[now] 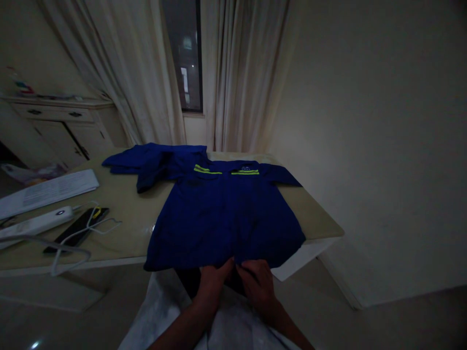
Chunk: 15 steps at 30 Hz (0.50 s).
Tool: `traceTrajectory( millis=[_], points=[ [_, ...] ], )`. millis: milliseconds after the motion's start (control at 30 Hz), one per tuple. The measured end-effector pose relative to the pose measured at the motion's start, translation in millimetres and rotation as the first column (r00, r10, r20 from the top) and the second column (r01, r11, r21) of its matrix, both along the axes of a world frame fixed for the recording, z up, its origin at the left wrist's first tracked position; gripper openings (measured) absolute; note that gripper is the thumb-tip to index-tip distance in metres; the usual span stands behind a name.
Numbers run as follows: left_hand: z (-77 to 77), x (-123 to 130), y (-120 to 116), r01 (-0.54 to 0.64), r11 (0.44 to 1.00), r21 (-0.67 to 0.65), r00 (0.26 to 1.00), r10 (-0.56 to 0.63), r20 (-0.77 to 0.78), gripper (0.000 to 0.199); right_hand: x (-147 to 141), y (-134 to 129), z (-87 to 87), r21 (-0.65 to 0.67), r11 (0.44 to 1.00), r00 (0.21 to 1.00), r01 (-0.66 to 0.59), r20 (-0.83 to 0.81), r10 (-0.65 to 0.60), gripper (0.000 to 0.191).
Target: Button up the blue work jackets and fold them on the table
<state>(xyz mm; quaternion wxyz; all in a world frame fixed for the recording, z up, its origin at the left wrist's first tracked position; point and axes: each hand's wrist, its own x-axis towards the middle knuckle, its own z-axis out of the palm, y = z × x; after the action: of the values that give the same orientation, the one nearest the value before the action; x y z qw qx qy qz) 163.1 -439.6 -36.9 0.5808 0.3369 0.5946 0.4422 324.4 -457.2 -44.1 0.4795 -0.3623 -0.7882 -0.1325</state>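
A dark blue jacket [226, 214] with yellow-green stripes across the chest lies spread on the table [127, 238], its lower hem toward me at the front edge. My left hand [215, 279] and my right hand [258, 282] are side by side at the middle of the hem, fingers closed on the fabric. The fingertips nearly meet. One sleeve reaches out to the right; the other side runs into more blue cloth [131, 158] at the back left of the table.
On the table's left side are papers [54, 192], a white power strip [40, 223], a dark phone [78, 231] and a looping white cable [71, 249]. Curtains [244, 73] and a window stand behind, a cabinet [73, 126] back left, a wall at right.
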Motion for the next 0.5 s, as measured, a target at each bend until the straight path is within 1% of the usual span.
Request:
traceTrajectory(
  millis=[167,300,400,500],
  points=[
    [5.6,-4.5,0.5,0.038,0.999,-0.013,0.998,-0.037,0.051,0.048,4.4,-1.8,-6.2,-0.006,1.000,1.000,0.001,-0.002,-0.001,0.021],
    [6.1,-11.0,2.4,0.084,0.995,-0.061,0.996,-0.085,-0.003,0.049,4.7,-1.2,-3.9,-0.033,0.999,0.999,-0.028,0.028,0.029,0.019],
    [2.7,-12.4,1.5,0.083,0.993,-0.082,0.996,-0.084,-0.018,0.048,1.8,0.3,-2.2,-0.025,0.999,1.000,-0.024,0.013,0.024,0.015],
    [-4.9,-10.3,-1.0,0.029,0.999,-0.044,1.000,-0.029,0.000,0.043,-3.2,1.6,-4.2,-0.075,0.997,1.000,0.028,0.005,-0.028,0.015]
  ],
)
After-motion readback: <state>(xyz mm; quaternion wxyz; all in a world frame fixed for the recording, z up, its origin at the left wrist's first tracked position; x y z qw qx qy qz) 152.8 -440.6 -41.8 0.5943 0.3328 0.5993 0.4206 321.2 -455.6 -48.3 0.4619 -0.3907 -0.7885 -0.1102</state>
